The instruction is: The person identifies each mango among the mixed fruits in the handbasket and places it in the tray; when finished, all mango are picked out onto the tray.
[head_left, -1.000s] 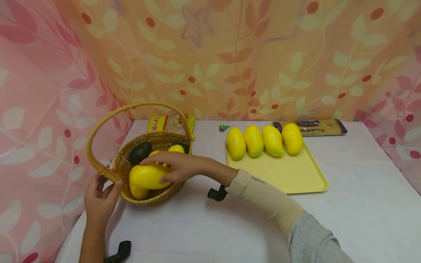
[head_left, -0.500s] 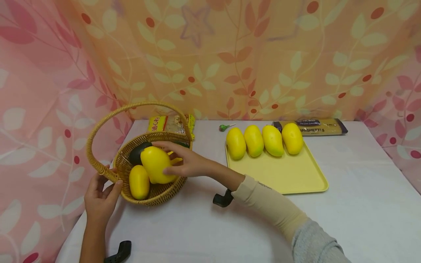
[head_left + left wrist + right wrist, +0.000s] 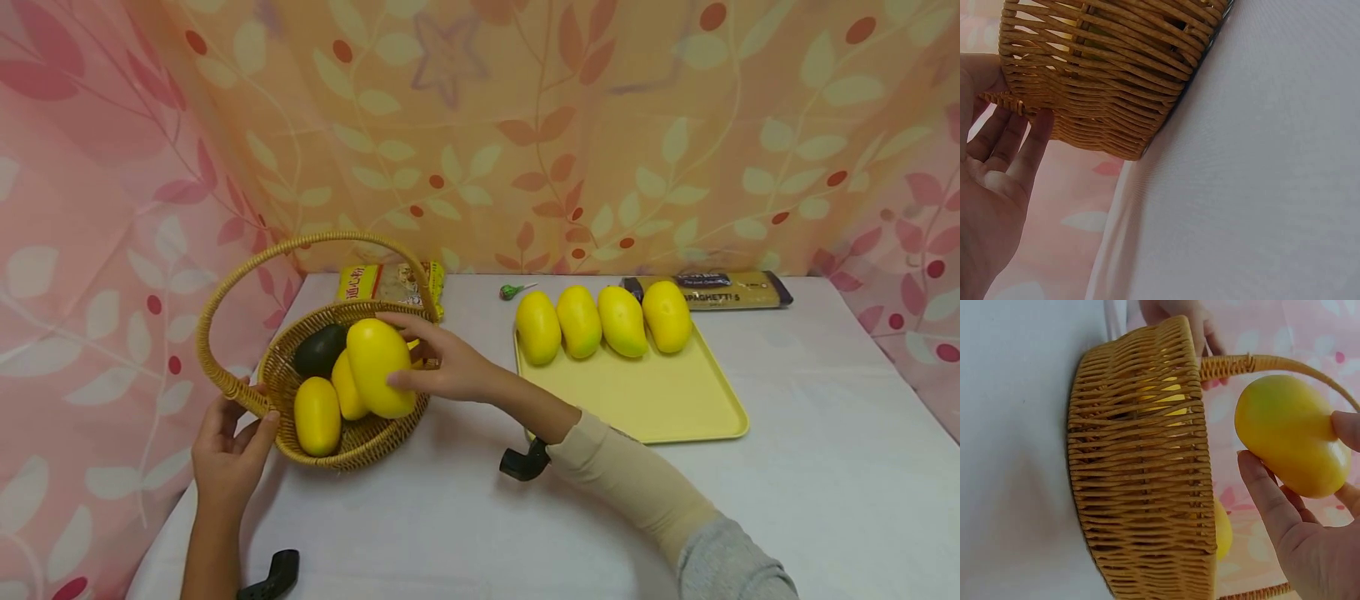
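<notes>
My right hand (image 3: 442, 362) grips a yellow mango (image 3: 380, 367) above the wicker basket (image 3: 360, 457). The right wrist view shows that mango (image 3: 1291, 431) clear of the rim, with fingers and thumb around it. My left hand (image 3: 231, 450) holds the basket's left rim at the base of the handle; in the left wrist view the fingers (image 3: 1036, 140) touch the woven side. Inside the basket lie a yellow mango (image 3: 317, 417), another mango (image 3: 347, 387) partly behind the held one, and a dark green avocado (image 3: 320, 350). Other contents behind my right hand are mostly hidden.
A yellow tray (image 3: 630, 408) on the right bears several mangoes (image 3: 579, 322) in a row along its back edge. Behind it lies a spaghetti pack (image 3: 735, 290). A lollipop (image 3: 512, 292) and a yellow food packet (image 3: 390, 282) lie at the back. The basket handle (image 3: 352, 237) arches high.
My right hand has lifted a mango from the basket and shifted it right and upward, turning it more upright. Another mango shows behind it. The left hand has stayed on the rim.
</notes>
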The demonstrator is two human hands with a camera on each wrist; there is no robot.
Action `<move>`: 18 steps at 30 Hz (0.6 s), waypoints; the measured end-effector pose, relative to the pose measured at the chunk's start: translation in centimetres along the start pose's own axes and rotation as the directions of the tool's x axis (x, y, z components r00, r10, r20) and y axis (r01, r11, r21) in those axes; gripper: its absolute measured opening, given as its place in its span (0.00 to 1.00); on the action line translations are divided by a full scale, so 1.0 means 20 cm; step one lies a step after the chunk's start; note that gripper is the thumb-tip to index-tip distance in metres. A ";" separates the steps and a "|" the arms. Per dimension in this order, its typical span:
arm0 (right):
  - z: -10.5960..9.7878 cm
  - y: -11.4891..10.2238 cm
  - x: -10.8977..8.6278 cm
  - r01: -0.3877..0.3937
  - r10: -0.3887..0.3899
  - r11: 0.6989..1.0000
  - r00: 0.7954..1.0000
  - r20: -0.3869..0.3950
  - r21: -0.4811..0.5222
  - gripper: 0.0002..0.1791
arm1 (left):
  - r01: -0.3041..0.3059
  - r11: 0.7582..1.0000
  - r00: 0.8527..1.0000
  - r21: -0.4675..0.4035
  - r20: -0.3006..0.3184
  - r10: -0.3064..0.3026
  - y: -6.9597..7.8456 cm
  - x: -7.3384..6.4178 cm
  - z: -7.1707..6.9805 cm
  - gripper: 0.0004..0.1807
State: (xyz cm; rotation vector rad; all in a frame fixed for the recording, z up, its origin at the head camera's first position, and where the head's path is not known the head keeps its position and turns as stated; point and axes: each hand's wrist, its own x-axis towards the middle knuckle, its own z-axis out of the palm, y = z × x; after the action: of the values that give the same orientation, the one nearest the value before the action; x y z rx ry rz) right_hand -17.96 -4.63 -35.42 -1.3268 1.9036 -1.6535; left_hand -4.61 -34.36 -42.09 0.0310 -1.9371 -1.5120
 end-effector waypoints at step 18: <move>-0.17 0.02 -0.25 -0.088 0.090 0.996 0.994 -0.065 0.022 0.40 | -0.017 0.999 1.000 0.037 -0.002 0.017 -0.01 0.00 0.00 0.33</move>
State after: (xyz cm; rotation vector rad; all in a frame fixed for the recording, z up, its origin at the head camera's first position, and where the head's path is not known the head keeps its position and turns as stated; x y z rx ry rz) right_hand -18.00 1.42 -36.48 -1.1759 1.9490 -1.6867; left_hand -4.71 -34.43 -42.15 0.0322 -1.9585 -1.4644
